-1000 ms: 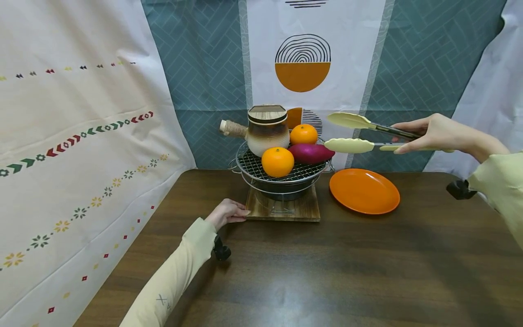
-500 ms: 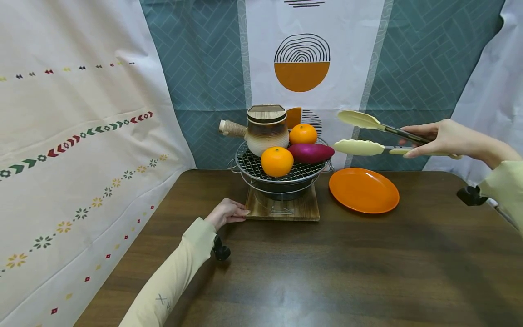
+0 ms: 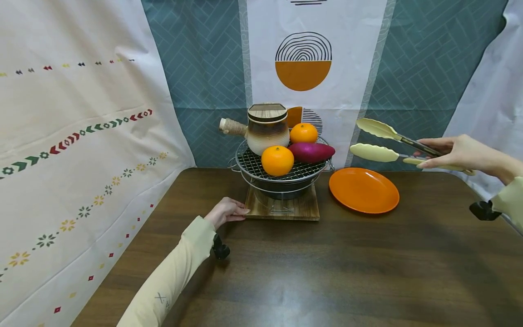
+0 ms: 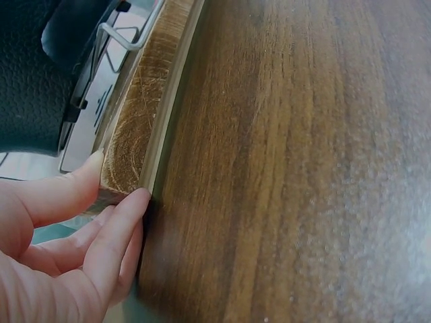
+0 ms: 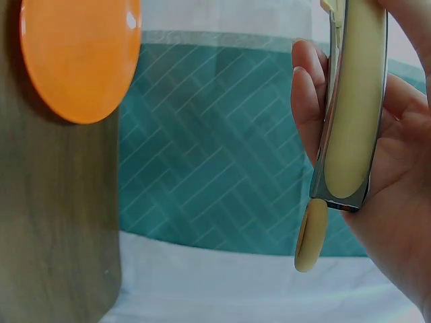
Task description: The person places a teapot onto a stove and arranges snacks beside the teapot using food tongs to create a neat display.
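My left hand (image 3: 226, 212) pinches the left front corner of a wooden board (image 3: 302, 210), thumb on top and fingers at its lower edge in the left wrist view. On that board stands a round tabletop grill (image 3: 282, 186) with a wire mesh. The mesh bears a lidded pot (image 3: 265, 138) with a rope-wrapped handle, two oranges (image 3: 278, 161) (image 3: 303, 133) and a purple sweet potato (image 3: 311, 152). In the air at the right, my right hand (image 3: 463, 154) grips a pair of tongs (image 3: 375, 152) with pale yellow heads. The tongs' heads are spread, with nothing between them.
An orange plate (image 3: 363, 190) lies on the brown table (image 3: 327, 272), right of the grill and below the tongs. Patterned cloth (image 3: 412, 86) hangs behind the table, and a white printed cloth (image 3: 81, 159) hangs along the left side.
My right hand has moved right and slightly down with the tongs, away from the sweet potato. The left hand stays at the board's corner.
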`<state>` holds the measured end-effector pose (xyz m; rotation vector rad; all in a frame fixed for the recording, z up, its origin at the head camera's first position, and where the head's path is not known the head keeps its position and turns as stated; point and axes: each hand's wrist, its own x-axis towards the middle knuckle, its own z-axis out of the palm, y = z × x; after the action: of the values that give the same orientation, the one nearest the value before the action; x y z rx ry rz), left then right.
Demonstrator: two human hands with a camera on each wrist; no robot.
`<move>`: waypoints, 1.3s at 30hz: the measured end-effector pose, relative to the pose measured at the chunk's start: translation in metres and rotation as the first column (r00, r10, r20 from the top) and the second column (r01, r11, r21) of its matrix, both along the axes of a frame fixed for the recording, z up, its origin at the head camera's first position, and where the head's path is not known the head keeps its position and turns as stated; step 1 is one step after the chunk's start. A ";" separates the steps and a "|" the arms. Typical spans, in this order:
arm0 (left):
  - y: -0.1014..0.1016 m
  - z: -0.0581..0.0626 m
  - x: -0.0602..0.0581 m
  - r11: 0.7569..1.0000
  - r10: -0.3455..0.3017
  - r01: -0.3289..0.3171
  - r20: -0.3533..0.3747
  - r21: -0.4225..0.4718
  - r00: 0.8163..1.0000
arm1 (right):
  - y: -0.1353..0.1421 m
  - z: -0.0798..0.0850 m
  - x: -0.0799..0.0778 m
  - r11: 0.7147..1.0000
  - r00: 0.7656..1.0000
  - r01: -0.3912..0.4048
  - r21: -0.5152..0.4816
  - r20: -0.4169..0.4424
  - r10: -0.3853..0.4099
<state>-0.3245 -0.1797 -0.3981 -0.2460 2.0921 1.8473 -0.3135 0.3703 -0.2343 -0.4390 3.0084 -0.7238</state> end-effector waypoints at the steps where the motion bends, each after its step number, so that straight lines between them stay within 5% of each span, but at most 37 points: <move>1: 0.000 0.000 0.000 1.000 0.000 0.000 -0.001 -0.001 1.000 | 0.003 -0.003 0.000 1.000 1.000 0.007 0.001 0.000 -0.007; 13: 0.000 0.000 0.001 1.000 -0.007 0.007 -0.007 -0.004 1.000 | 0.031 -0.036 -0.002 0.996 0.997 0.072 0.060 0.004 -0.073; 39: -0.001 -0.003 0.001 1.000 -0.003 0.003 -0.032 0.006 0.999 | 0.046 -0.093 0.006 0.981 0.972 0.183 -0.058 0.160 -0.172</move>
<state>-0.3236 -0.1810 -0.4012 -0.2129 2.1064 1.8669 -0.3074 0.4167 -0.3270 -0.1087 2.9076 -0.8381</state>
